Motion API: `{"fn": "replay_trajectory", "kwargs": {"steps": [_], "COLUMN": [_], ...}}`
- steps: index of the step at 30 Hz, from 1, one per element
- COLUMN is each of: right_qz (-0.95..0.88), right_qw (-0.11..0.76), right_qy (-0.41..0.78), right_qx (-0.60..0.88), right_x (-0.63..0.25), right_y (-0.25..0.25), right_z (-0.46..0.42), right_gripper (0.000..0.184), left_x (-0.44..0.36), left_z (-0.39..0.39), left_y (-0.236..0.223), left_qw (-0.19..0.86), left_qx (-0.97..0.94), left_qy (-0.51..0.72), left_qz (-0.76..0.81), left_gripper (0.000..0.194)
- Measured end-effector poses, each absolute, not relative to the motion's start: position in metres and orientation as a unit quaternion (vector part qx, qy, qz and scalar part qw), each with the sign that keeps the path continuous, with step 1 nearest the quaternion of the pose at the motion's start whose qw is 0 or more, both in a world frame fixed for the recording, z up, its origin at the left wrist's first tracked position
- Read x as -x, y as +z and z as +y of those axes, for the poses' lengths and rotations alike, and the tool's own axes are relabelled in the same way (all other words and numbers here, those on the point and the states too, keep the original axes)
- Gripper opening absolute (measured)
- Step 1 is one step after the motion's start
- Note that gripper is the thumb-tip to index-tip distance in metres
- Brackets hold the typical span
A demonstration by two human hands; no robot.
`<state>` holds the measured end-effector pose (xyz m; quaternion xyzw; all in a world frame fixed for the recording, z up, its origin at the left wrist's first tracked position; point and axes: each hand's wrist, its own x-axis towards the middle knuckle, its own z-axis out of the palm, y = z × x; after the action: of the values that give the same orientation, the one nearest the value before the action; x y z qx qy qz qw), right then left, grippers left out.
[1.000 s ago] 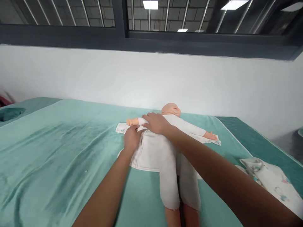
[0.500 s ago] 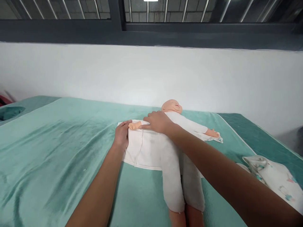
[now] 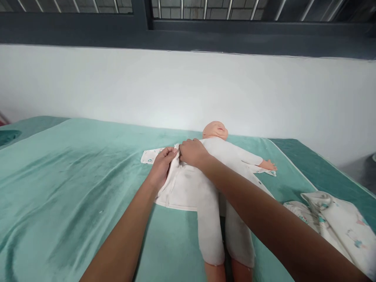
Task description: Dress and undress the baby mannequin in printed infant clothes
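A baby doll point(image 3: 215, 130) in a white bodysuit lies on its back, with an unfastened white baby shirt point(image 3: 179, 192) spread beneath it. My left hand point(image 3: 164, 162) is closed, pinching a gathered fold of the shirt between thumb and fingers. Close beside it, my right hand point(image 3: 192, 152) curls around the doll's arm on the left side of the view; that arm's hand is hidden behind my fingers and the cloth. A printed sleeve point(image 3: 150, 156) lies flat past my left hand. The doll's other arm point(image 3: 267, 164) stretches out to the right over the other sleeve.
A green blanket point(image 3: 88, 188) with some creases covers the bed. Folded white printed cloth point(image 3: 343, 223) lies at the right, near my right forearm. Behind the bed stand a white wall point(image 3: 117, 86) and a dark-framed window point(image 3: 205, 37) with metal bars.
My left hand has moved right and gathered the shirt's edge into a raised fold. The doll's small hand, visible before, is now covered. The printed sleeve shows at the left.
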<state>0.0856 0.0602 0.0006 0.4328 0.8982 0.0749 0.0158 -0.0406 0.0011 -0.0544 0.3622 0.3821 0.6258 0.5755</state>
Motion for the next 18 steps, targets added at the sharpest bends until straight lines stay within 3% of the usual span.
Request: {"fn": "replay_trajectory", "kwargs": {"steps": [3, 6, 9, 13, 18], "right_qz": [0.890, 0.808, 0.649, 0.565, 0.583], "right_qw": [-0.078, -0.286, -0.407, -0.342, -0.322], "right_qy": [0.023, -0.032, 0.027, -0.053, -0.122], "right_qx": [-0.448, -0.514, -0.642, -0.749, -0.736], "right_x": [-0.110, -0.156, -0.208, -0.250, -0.255], "right_y": [0.011, 0.016, 0.005, -0.018, -0.030], "right_z": [0.055, 0.045, 0.035, 0.029, 0.029], "right_gripper": [0.032, 0.032, 0.031, 0.039, 0.051], "left_x": [0.044, 0.045, 0.043, 0.041, 0.038], "left_z": [0.003, 0.004, 0.005, 0.003, -0.001], "left_y": [-0.057, -0.060, -0.061, -0.061, -0.058], "left_qw": [0.559, 0.557, 0.556, 0.536, 0.525], "left_qx": [-0.333, -0.334, -0.336, -0.335, -0.332], "left_qy": [0.646, 0.649, 0.650, 0.663, 0.668], "left_qz": [0.399, 0.397, 0.394, 0.401, 0.408], "left_gripper": [0.031, 0.030, 0.028, 0.029, 0.032]}}
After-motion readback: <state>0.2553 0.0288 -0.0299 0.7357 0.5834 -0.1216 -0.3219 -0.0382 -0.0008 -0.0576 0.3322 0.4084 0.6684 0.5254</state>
